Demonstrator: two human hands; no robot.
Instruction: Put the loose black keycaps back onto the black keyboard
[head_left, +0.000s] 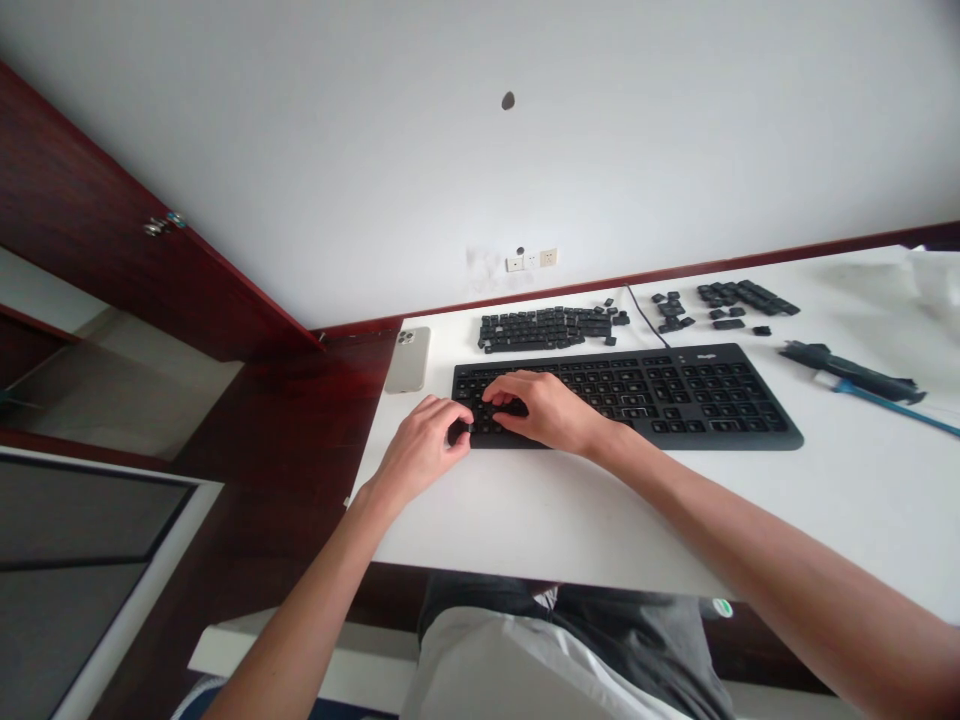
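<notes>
A black full-size keyboard (697,435) lies on the white table, with its keycaps off over much of its face and bare sockets showing. My left hand (424,440) is closed at its front left corner, thumb and fingers curled round the edge. Over the keyboard's left part, my right hand (544,410) is bent down, thumb and fingertips drawn close together at the keys. Whatever sits between those fingertips is too small and dark to make out. Behind the keyboard lies a group of loose black keycaps (525,330) in rough rows.
More loose keycaps (750,295) lie at the back right. A pale phone (409,360) rests near the table's left edge. To the right are a black strip-like thing (847,368) and a blue rod (900,402). The keyboard cable (646,315) runs toward the wall.
</notes>
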